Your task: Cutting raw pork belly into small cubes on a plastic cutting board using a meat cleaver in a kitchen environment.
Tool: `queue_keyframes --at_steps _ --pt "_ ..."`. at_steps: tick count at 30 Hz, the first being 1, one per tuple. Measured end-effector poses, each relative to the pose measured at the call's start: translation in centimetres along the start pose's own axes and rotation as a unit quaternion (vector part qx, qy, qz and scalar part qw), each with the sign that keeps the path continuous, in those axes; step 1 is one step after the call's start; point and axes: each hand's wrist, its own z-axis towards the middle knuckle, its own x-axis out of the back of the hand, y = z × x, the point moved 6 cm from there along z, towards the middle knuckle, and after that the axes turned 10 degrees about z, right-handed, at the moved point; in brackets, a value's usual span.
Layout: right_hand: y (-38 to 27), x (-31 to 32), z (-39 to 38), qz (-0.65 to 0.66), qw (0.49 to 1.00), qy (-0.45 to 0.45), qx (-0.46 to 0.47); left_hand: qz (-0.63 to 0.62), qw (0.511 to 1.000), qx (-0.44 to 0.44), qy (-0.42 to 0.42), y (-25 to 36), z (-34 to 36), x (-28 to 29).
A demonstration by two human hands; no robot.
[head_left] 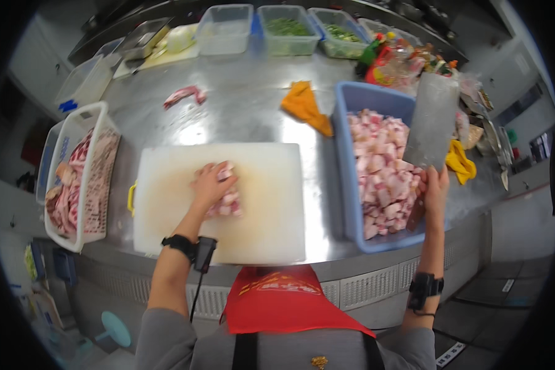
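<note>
The left hand (213, 184) has its fingers around cut meat (229, 205) on the white board (271, 209); the right hand (436, 188) grasps a cleaver (433, 120)

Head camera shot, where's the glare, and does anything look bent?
Head view: white glare on the steel table, dull grey sheen on the cleaver; also head view: the table's front edge bows, and black fills the corners.
</note>
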Motion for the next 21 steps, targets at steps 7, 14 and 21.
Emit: queue_keyframes --at_steps 7,14,21 --pt "11.2 -11.0 -12.8 -0.034 0.953 -0.133 -0.270 -0.047 0.980 -0.135 -0.139 2.7 -0.9 0.7" --pt "21.3 -14.6 -22.1 0.054 0.884 -0.141 -0.442 -0.008 0.961 -0.240 -0.136 -0.5 -5.5 2.6" --pt "23.6 -19.2 -25.6 0.070 0.863 -0.194 -0.461 -0.139 0.967 -0.212 0.035 -4.7 -7.9 0.6"
